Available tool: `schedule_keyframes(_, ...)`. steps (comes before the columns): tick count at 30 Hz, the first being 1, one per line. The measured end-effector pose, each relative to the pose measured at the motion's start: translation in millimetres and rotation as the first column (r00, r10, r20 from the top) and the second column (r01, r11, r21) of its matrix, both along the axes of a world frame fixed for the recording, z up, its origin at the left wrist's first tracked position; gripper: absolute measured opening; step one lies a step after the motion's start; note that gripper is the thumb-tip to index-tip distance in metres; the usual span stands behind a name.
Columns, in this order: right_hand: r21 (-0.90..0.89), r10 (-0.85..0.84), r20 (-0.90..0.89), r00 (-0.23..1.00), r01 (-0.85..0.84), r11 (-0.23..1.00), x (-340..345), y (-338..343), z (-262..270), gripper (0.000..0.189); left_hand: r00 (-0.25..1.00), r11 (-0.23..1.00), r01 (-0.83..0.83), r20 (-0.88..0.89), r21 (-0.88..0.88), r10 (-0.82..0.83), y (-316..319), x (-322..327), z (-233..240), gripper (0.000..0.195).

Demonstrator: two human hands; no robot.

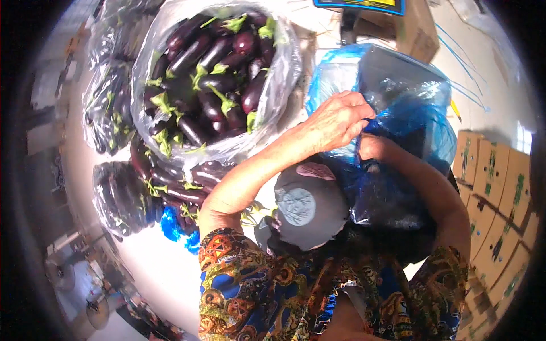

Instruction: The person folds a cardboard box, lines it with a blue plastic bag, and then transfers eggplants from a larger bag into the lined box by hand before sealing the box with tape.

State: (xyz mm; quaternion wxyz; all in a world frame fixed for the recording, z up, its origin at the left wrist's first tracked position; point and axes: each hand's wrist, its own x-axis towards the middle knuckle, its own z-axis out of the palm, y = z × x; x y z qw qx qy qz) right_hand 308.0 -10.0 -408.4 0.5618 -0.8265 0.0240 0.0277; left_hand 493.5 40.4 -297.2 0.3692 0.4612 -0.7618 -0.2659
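Note:
A blue translucent plastic bag (409, 106) is draped over and around a box-shaped container (396, 64) in front of me, to the right. My left hand (343, 119) pinches a gathered fold of the bag between its fingertips. Just below it, my right hand (374, 147) is bent inward against the same blue plastic. Its fingers are hidden, so its grip cannot be made out. Dark shade covers the near part of the bag, and what lies inside cannot be seen.
A large clear plastic bag (290, 81) full of purple eggplants (213, 81) stands at the left. Loose eggplants (183, 192) and filled clear bags (121, 198) lie beside it. Stacked cardboard boxes (490, 166) line the right. Blue straps (465, 64) lie on the floor.

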Motion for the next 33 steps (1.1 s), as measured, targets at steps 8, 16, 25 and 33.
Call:
schedule_keyframes(8,-0.327,-0.054,-0.516,0.855,-0.139,0.935,-11,-1,97,0.035,0.659,0.669,-0.739,-0.119,0.083,0.743,71,126,-33,0.022)
schedule_keyframes(16,-0.740,-0.461,-0.615,0.640,-0.266,0.618,18,-48,99,0.032,0.107,0.143,-0.965,0.167,-0.220,0.980,113,262,-81,0.036)
schedule_keyframes(25,-0.608,-0.320,-0.647,0.692,-0.214,0.765,-1,-59,82,0.028,-0.018,0.422,-0.743,0.646,-0.519,0.763,89,270,-9,0.046)
schedule_keyframes(33,-0.534,-0.237,-0.691,0.683,-0.262,0.804,-17,-51,108,0.024,0.000,0.266,-0.888,0.580,-0.375,0.815,118,309,-2,0.031)
